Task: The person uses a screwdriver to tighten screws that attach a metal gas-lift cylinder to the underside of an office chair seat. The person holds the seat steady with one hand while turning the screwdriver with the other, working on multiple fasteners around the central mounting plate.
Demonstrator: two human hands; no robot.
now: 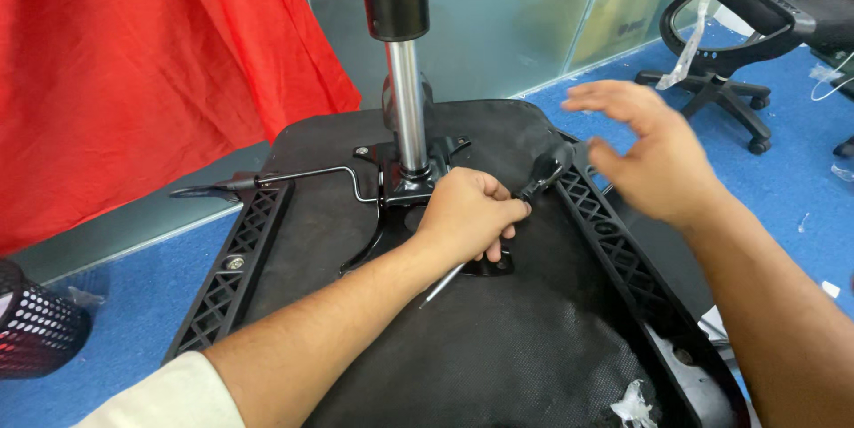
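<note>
- Left hand (pixel 467 210) is fisted, fingers (pixel 509 214) wrapped tight around a thin metal tool (pixel 443 286) whose silver shaft pokes out below the wrist, toward the camera.
- That hand sits on the black metal mechanism plate (pixel 391 214) bolted to the underside of an upturned chair seat (pixel 498 339), just right of the gas-lift column (pixel 405 99).
- Column stands upright from the plate, chrome rod below, black sleeve on top, and is right beside the left hand's knuckles.
- Right hand (pixel 654 157) hovers in the air above the seat's right edge, fingers spread and loose, holding nothing; slightly blurred.
- Black lever knob (pixel 544 172) sticks out from the plate between the two hands, close to the left fingers.
- Bent wire lever (pixel 294 179) runs left from the plate to a dark handle at the seat's left edge.
- Black lattice brackets run along both seat sides: left bracket (pixel 233 272), right bracket (pixel 623 250); the right forearm crosses over the right one.
- Crumpled clear plastic scrap (pixel 633 403) lies at the seat's near right corner.
- Around: red cloth (pixel 133 72) hanging at left, perforated black bin (pixel 36 330) at far left, blue carpet floor (pixel 792 179), another office chair (pixel 756 28) at upper right, frosted glass wall (pixel 516 10) behind.
</note>
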